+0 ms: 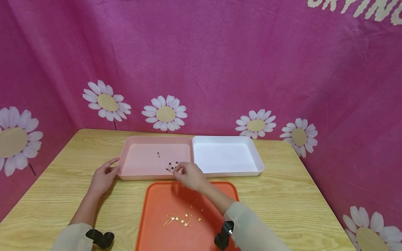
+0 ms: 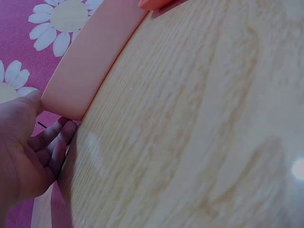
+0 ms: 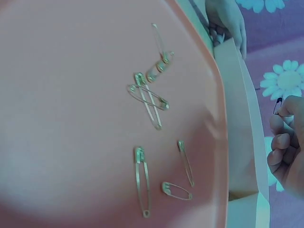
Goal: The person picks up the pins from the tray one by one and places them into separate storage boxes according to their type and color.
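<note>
My right hand (image 1: 191, 176) is over the near right corner of the pink tray (image 1: 138, 157). Between its thumb and index finger it pinches a black safety pin (image 3: 278, 104), seen upright in the right wrist view. Several black safety pins (image 1: 170, 166) lie in the pink tray close to that hand, and another single pin (image 1: 158, 154) lies farther back. My left hand (image 1: 103, 177) holds the tray's left end near the front corner. In the left wrist view, one digit is on the rim and curled fingers (image 2: 54, 147) touch low at the corner.
An orange tray (image 1: 154, 233) in front carries several gold safety pins (image 1: 186, 225), some crossing each other. Against the pink tray's right side stands a white tray (image 1: 226, 153). The wooden table (image 1: 282, 202) meets a magenta flowered cloth (image 1: 207, 69) behind and at both sides.
</note>
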A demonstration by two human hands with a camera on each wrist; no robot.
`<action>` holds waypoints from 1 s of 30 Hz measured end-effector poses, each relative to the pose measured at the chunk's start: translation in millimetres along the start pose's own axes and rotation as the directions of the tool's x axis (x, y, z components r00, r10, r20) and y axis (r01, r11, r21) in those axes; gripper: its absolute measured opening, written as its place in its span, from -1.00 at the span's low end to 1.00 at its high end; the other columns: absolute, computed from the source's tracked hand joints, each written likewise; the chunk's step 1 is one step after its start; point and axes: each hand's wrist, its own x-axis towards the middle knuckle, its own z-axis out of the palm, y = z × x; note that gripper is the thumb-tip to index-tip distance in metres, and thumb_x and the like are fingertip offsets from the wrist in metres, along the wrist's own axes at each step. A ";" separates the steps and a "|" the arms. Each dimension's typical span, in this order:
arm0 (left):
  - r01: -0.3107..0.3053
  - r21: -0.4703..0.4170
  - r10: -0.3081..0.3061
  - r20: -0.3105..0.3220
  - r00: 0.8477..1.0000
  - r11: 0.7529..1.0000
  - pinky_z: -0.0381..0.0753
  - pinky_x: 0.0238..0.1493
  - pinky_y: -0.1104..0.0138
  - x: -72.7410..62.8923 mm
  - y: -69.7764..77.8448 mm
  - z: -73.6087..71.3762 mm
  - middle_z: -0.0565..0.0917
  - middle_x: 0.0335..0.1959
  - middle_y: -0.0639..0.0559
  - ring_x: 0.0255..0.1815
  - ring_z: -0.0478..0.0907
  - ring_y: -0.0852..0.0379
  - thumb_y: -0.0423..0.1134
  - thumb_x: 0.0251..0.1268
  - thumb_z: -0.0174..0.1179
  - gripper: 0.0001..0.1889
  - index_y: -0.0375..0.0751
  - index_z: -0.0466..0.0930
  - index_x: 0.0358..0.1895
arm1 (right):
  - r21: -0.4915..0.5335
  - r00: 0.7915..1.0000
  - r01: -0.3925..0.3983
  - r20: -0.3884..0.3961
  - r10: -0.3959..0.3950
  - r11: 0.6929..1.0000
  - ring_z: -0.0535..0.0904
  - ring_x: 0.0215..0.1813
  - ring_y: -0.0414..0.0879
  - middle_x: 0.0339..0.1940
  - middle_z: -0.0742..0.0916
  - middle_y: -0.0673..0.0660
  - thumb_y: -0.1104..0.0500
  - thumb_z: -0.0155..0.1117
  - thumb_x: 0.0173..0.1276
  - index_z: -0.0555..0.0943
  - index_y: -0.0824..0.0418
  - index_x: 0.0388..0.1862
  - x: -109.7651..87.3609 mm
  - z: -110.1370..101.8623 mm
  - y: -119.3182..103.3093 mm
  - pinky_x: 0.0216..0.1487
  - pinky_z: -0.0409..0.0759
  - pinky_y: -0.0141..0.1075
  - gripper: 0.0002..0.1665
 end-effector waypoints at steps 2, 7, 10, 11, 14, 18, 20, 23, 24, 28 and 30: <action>-0.003 -0.002 0.003 -0.001 1.000 1.000 0.38 -0.34 0.57 -0.2 0.2 0.2 0.64 -0.09 -0.38 -0.45 0.47 0.50 -0.10 0.40 0.01 -0.51 -0.23 0.34 0.31 | 0.017 1.000 -0.022 -0.005 0.022 1.000 0.29 -0.76 -0.29 -0.83 0.41 -0.11 0.15 0.16 0.27 0.63 0.22 -0.33 1.8 -2.7 1.0 -0.67 0.19 -0.46 -0.83; -0.004 -0.004 0.004 0.001 1.000 1.000 0.39 -0.34 0.57 -0.4 0.5 0.3 0.63 -0.08 -0.39 -0.44 0.47 0.51 -0.09 0.40 0.01 -0.51 -0.23 0.34 0.31 | 0.029 0.998 -0.060 -0.008 0.060 0.998 0.36 -0.78 -0.26 -0.82 0.45 -0.09 0.14 0.14 0.28 0.62 0.20 -0.31 6.9 -7.0 5.3 -0.69 0.19 -0.45 -0.83; -0.002 -0.001 0.002 0.004 1.000 1.000 0.39 -0.33 0.57 -0.2 0.4 0.3 0.63 -0.07 -0.39 -0.44 0.47 0.51 -0.08 0.40 0.00 -0.51 -0.23 0.33 0.31 | 0.022 0.997 -0.071 -0.009 0.071 0.997 0.38 -0.77 -0.24 -0.81 0.45 -0.08 0.14 0.14 0.29 0.62 0.21 -0.29 9.9 -8.1 8.2 -0.70 0.17 -0.44 -0.83; -0.003 0.000 0.003 0.005 1.000 1.000 0.39 -0.33 0.57 -0.1 0.3 0.4 0.63 -0.07 -0.39 -0.43 0.47 0.51 -0.08 0.40 0.00 -0.51 -0.23 0.33 0.31 | 0.020 0.997 -0.078 -0.007 0.078 0.997 0.41 -0.76 -0.23 -0.81 0.46 -0.08 0.14 0.14 0.30 0.62 0.21 -0.28 10.7 -8.3 9.1 -0.70 0.17 -0.44 -0.82; -0.009 0.000 0.009 0.002 1.000 1.000 0.40 -0.33 0.58 0.2 -0.3 0.5 0.63 -0.08 -0.39 -0.44 0.48 0.50 -0.09 0.40 0.01 -0.51 -0.24 0.34 0.31 | 0.009 0.995 -0.099 -0.010 0.099 0.995 0.43 -0.74 -0.21 -0.80 0.48 -0.07 0.14 0.14 0.29 0.61 0.21 -0.27 13.2 -9.5 11.2 -0.68 0.19 -0.42 -0.82; -0.011 -0.009 0.011 0.000 1.000 1.000 0.40 -0.34 0.58 0.6 -0.8 0.6 0.64 -0.11 -0.38 -0.44 0.47 0.51 -0.09 0.40 0.01 -0.51 -0.24 0.34 0.31 | -0.011 0.993 -0.114 -0.032 0.114 0.993 0.36 -0.70 -0.24 -0.75 0.50 -0.06 0.14 0.14 0.27 0.62 0.22 -0.29 17.7 -10.2 13.3 -0.63 0.24 -0.42 -0.82; -0.009 -0.012 0.009 -0.001 1.000 1.000 0.40 -0.35 0.58 0.7 -0.7 0.6 0.64 -0.11 -0.37 -0.45 0.46 0.52 -0.10 0.40 0.01 -0.51 -0.25 0.34 0.31 | -0.020 0.992 -0.123 -0.040 0.122 0.992 0.34 -0.67 -0.24 -0.72 0.52 -0.06 0.14 0.15 0.26 0.63 0.21 -0.29 20.1 -10.4 13.8 -0.59 0.26 -0.42 -0.81; -0.010 -0.019 0.010 0.001 1.000 1.000 0.41 -0.35 0.58 0.6 -0.2 1.1 0.64 -0.12 -0.38 -0.46 0.47 0.51 -0.11 0.40 0.01 -0.51 -0.26 0.34 0.30 | -0.030 0.989 -0.143 -0.048 0.142 0.989 0.34 -0.65 -0.24 -0.69 0.53 -0.05 0.13 0.14 0.27 0.63 0.21 -0.30 23.4 -11.6 12.8 -0.57 0.26 -0.41 -0.81; -0.010 -0.020 0.010 0.003 1.000 1.000 0.41 -0.35 0.58 0.6 0.0 1.2 0.64 -0.12 -0.38 -0.45 0.47 0.50 -0.11 0.40 0.01 -0.52 -0.26 0.34 0.31 | -0.034 0.988 -0.147 -0.052 0.145 0.989 0.35 -0.65 -0.23 -0.69 0.53 -0.04 0.13 0.14 0.27 0.63 0.20 -0.31 24.6 -12.2 12.4 -0.57 0.27 -0.40 -0.81; -0.008 -0.026 0.008 0.003 1.000 1.000 0.42 -0.35 0.59 0.3 0.2 1.3 0.64 -0.13 -0.38 -0.46 0.48 0.49 -0.13 0.40 0.01 -0.52 -0.27 0.33 0.30 | -0.053 0.986 -0.158 -0.067 0.155 0.986 0.37 -0.64 -0.22 -0.68 0.56 -0.01 0.12 0.14 0.27 0.63 0.19 -0.31 29.2 -14.6 9.9 -0.55 0.27 -0.40 -0.81; -0.009 -0.025 0.009 0.000 1.000 1.000 0.42 -0.35 0.59 0.2 0.0 1.1 0.65 -0.14 -0.37 -0.46 0.48 0.49 -0.13 0.40 0.01 -0.52 -0.27 0.33 0.30 | -0.066 0.985 -0.158 -0.078 0.153 0.985 0.38 -0.62 -0.22 -0.67 0.57 -0.01 0.13 0.14 0.26 0.64 0.19 -0.32 31.2 -15.5 9.0 -0.54 0.28 -0.40 -0.82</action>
